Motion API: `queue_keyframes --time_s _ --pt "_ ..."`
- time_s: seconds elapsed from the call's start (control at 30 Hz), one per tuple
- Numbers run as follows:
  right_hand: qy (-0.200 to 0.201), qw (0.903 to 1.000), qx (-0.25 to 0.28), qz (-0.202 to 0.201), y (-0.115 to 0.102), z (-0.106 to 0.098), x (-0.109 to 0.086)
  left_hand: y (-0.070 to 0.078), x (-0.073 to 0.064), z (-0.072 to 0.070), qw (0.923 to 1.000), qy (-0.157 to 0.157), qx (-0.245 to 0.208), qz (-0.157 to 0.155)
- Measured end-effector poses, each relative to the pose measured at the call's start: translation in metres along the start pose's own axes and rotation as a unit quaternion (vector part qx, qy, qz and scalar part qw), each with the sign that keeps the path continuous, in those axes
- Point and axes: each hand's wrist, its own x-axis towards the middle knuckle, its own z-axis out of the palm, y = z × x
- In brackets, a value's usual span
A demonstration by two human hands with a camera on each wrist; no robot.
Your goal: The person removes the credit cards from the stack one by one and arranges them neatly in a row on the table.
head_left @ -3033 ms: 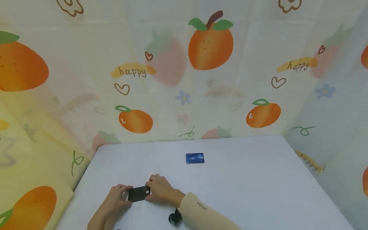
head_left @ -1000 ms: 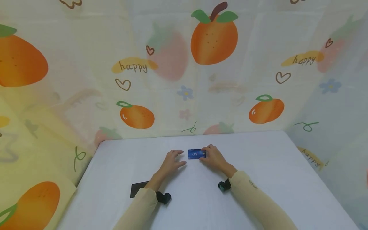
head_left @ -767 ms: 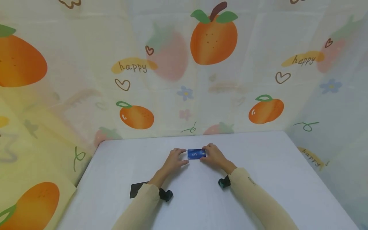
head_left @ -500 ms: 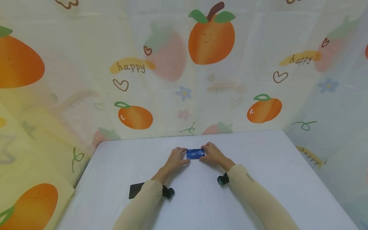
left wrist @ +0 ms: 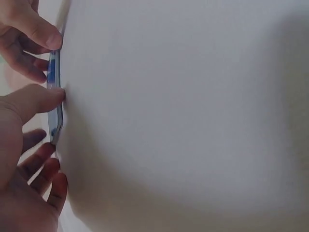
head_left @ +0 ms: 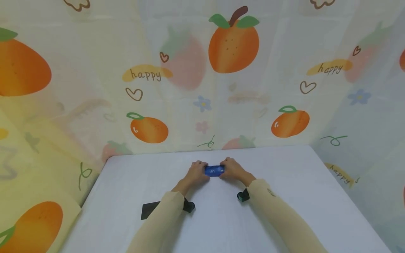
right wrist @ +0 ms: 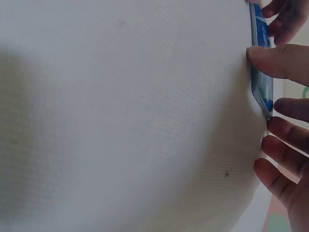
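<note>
A small stack of blue VIP cards (head_left: 213, 171) lies flat near the far side of the table, its lettering upside down. Several thin layers show along the edge of the blue stack (right wrist: 263, 89) in the right wrist view. My left hand (head_left: 195, 173) pinches its left end between thumb and fingers. At the right end, my right hand (head_left: 233, 169) holds it the same way. Both thumbs are on the near edge and the fingers on the far side. A black card (head_left: 148, 210) lies nearer on the left, partly hidden under my left sleeve.
The white tabletop (head_left: 269, 165) reaches back to a cloth backdrop (head_left: 186, 133) printed with oranges and strawberries. Black wrist cameras (head_left: 189, 206) hang at both cuffs.
Both hands were on the black card at the left, then moved to the blue cards. The right hand took hold first; the left has since closed in on the left end.
</note>
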Motion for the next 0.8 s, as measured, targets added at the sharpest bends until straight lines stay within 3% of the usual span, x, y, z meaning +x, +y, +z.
queue_keyframes --time_s 0.27,0.8 --pt "-0.026 0.9993 0.01 0.024 -0.0056 -0.0021 0.0003 -0.002 0.0033 0.0005 0.9995 -0.03 0.004 -0.002" --pt "-0.043 0.999 0.009 0.013 -0.0015 -0.006 0.0063 -0.0032 0.0052 -0.0074 0.9983 -0.039 -0.044 0.0"
